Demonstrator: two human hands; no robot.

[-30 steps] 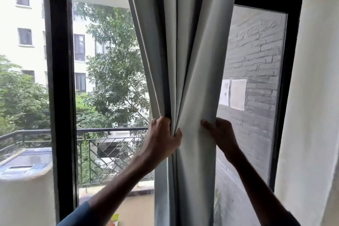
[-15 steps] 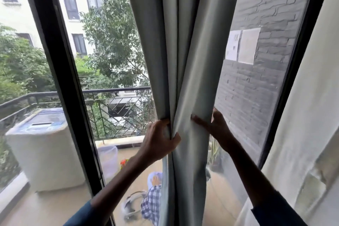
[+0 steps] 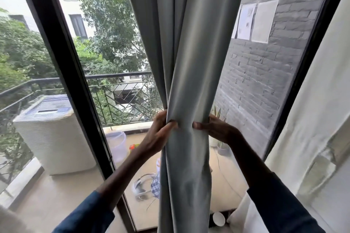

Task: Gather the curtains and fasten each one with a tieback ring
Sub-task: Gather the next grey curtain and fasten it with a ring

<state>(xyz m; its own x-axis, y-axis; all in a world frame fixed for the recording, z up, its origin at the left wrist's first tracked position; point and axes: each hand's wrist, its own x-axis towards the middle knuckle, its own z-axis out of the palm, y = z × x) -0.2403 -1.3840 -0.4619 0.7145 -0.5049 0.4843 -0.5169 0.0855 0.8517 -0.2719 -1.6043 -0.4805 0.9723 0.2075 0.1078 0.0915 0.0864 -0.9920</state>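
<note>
A pale grey curtain (image 3: 191, 62) hangs in folds down the middle of the window, bunched into a narrow column at hand height. My left hand (image 3: 158, 133) wraps its left side, thumb pressed on the front. From the right, my right hand (image 3: 216, 129) clasps the same bundle, fingers behind the fabric and thumb in front. The two thumbs nearly meet across the cloth. No tieback ring is in view.
A black window frame post (image 3: 62, 66) runs diagonally at the left. A cream curtain (image 3: 320, 119) hangs at the right edge. Beyond the glass are a balcony railing (image 3: 121, 85), a white washing machine (image 3: 51, 134), a grey brick wall (image 3: 265, 73) and a clear tub (image 3: 116, 143).
Both hands have closed in on the curtain, squeezing its folds into a tighter bundle. The view has tilted downward, showing more of the balcony floor.
</note>
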